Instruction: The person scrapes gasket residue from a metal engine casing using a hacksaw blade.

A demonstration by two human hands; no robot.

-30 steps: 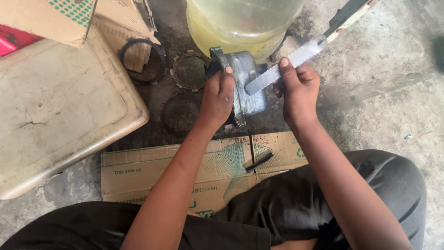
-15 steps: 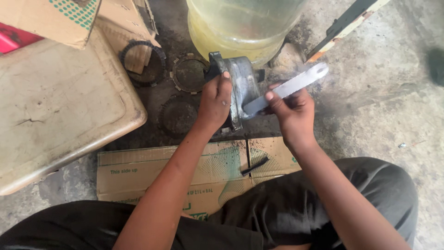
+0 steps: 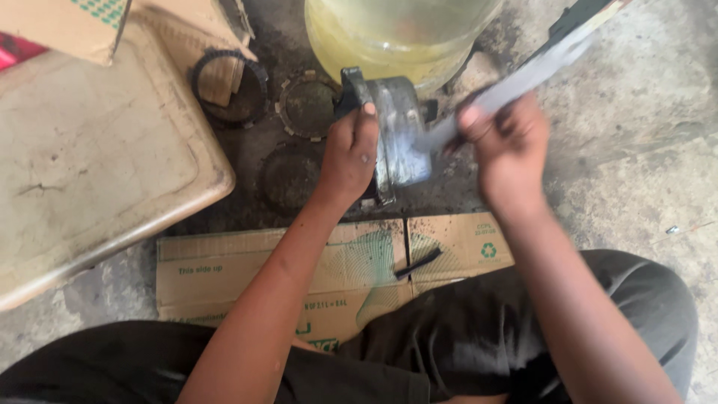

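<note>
While the left hand (image 3: 350,153) clamps the grey, grimy metal housing (image 3: 396,131) upright on the stained floor beside the yellow plastic jug (image 3: 389,37), the right hand (image 3: 508,146) grips a blurred flat silver bar (image 3: 523,78) against it, work seemingly midway, ring plates (image 3: 307,108) lying loose.

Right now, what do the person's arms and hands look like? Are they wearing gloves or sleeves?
No gloves and no sleeves in view: both forearms are bare down to the fingers. The left hand has dark grime smudged on its back and a short, pale thumbnail. The right hand is blurred, so its details are hard to tell. There are no rings, watches or bands. Lower down, the person wears dark trousers.
</note>
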